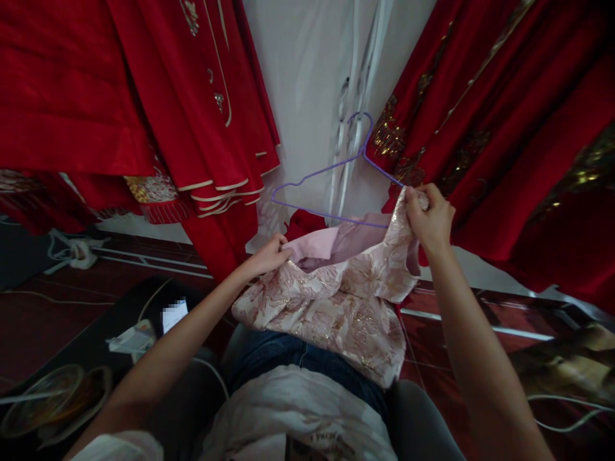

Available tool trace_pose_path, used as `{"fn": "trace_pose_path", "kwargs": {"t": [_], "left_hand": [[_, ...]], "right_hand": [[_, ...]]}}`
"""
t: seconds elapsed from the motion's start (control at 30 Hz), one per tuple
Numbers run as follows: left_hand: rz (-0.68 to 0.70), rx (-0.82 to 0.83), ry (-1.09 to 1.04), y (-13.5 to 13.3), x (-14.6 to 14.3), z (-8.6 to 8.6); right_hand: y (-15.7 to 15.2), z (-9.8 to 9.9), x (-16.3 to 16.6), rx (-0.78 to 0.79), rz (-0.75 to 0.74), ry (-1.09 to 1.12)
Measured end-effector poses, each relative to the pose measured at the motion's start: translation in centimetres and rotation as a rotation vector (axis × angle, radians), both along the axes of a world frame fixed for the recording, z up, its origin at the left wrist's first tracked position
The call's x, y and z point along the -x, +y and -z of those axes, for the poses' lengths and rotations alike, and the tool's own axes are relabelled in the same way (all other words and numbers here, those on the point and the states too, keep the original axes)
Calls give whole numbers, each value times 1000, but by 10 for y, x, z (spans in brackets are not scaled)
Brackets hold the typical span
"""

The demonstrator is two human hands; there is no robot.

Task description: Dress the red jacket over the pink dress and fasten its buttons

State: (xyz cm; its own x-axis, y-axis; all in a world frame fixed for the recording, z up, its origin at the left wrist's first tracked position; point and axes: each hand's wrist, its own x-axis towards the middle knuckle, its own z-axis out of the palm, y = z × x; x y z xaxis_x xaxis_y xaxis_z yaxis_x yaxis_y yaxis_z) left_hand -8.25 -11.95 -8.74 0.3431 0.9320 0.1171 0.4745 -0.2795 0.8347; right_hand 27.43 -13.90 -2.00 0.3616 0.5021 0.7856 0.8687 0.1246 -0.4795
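Observation:
A pale pink brocade dress (pixel 331 301) with gold flower patterns lies across my lap, its plain pink lining showing at the top. My left hand (pixel 270 255) pinches the dress at its left upper edge. With my right hand (pixel 430 216) I grip the raised shoulder strap on the other side. A purple wire hanger (pixel 331 168) stands upright behind the neckline. Its right arm runs to the strap beside my right fingers, while its left arm is bare of cloth. Whether my right hand also touches the hanger is hidden.
Red garments with gold trim (pixel 192 96) hang at the left, and red sequined garments (pixel 485 128) hang at the right. Between them is a white cabinet (pixel 298 70). To my left, a dark surface carries a plastic bowl (pixel 45 397) and a lit screen (pixel 173 315).

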Motion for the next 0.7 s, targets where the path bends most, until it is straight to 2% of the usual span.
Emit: {"fn": "trace_pose_path", "kwargs": {"t": [0.03,0.1,0.2,0.27,0.33,0.43,0.5,0.7], "left_hand": [[72,189,-99,1,4,1],[324,562,-282,0,7,-4],[711,998,-373,-11,0,-13],[799,1150,-415,-19,-10,-14],[771,1231,-503,-24,-20,-11],[659,1256,-673,-24,-27,-6],[559,1178,-757,-19,-24,-6],[62,617,-1071,22,8,-16]], "right_hand": [[0,-1,0,0,4,-8],[-1,-2,-1,6,8,-20],[-2,-4,-2,20,-2,-34],[-2,-4,-3,19,-3,-44],[-2,-4,-5,19,6,-56],[-3,-6,-7,33,28,-75],[-4,-7,-8,47,31,-84],[-6,-11,-7,67,-4,-70]]}}
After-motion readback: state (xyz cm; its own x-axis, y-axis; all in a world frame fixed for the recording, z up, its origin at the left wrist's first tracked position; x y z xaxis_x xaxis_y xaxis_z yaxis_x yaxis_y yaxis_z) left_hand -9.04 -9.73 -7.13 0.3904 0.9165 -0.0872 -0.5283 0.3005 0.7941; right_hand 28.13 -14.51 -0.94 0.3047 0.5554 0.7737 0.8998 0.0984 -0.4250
